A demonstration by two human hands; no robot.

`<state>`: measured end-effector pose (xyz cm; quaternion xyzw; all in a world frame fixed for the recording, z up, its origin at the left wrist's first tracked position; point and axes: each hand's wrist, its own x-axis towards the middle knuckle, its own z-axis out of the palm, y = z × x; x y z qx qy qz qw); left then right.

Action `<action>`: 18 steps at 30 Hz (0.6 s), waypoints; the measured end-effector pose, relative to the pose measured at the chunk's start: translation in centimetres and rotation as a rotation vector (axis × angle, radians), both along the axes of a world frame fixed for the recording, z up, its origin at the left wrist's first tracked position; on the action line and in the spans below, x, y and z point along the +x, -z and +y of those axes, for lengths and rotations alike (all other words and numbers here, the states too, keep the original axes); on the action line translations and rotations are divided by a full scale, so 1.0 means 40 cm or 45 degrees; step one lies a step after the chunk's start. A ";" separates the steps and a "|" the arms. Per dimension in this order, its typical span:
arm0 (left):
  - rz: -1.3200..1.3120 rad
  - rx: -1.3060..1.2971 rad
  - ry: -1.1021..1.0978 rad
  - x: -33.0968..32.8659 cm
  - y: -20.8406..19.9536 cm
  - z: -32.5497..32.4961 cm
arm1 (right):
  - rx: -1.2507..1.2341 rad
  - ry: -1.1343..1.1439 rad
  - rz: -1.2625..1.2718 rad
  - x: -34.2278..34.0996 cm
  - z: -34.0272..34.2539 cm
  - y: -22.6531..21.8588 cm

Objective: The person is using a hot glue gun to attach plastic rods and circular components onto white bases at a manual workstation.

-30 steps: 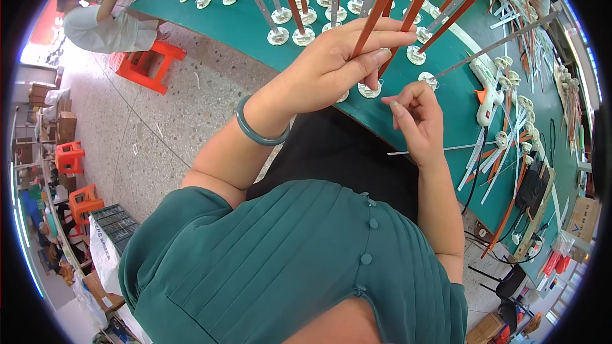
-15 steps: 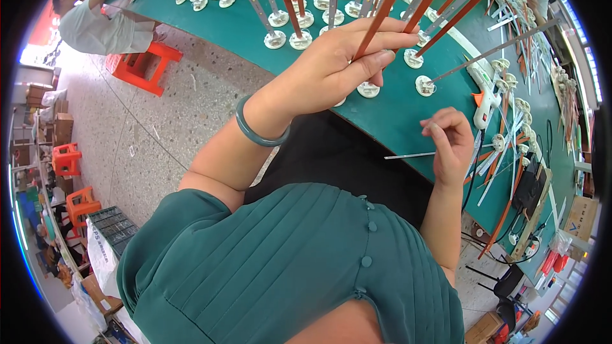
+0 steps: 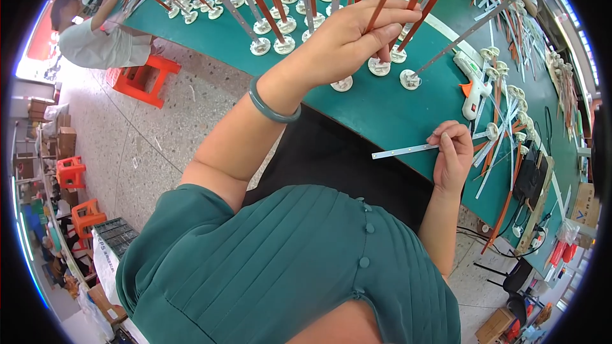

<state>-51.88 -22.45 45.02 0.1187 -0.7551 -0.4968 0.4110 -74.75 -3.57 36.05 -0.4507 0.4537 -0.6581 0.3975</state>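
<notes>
My left hand [image 3: 354,41], with a bracelet at its wrist, is closed at the near edge of a group of upright strips on round white bases. Its thumb and fingers are around a brown strip [image 3: 386,0]; other strips stand right beside the fingertips. One round white base [image 3: 378,67] sits just below that hand. Lower right, my right hand [image 3: 454,156] pinches a pale LED strip [image 3: 405,151], held nearly level over the table edge. A round white base [image 3: 491,130] lies just past the strip's far side; whether they are joined I cannot tell.
A white glue gun [image 3: 473,92] lies on the green table [image 3: 344,111], beside loose strips and a black power box [image 3: 530,178]. A grey strip [image 3: 472,35] leans from its base. Red stools [image 3: 145,79] and a co-worker [image 3: 95,41] are at left.
The LED strip at my right hand has turned from edge-on to showing its flat face, and the fingers now pinch it. My left hand has shifted slightly up in the picture.
</notes>
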 end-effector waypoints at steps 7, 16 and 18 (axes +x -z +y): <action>-0.102 -0.103 -0.085 -0.002 -0.006 0.001 | 0.005 -0.010 -0.015 0.005 -0.002 -0.002; -0.176 -0.269 -0.207 0.038 -0.008 0.021 | 0.003 -0.029 0.044 0.005 -0.002 -0.003; -0.174 -0.435 -0.257 0.053 0.002 0.019 | -0.001 -0.038 0.037 0.007 -0.004 -0.004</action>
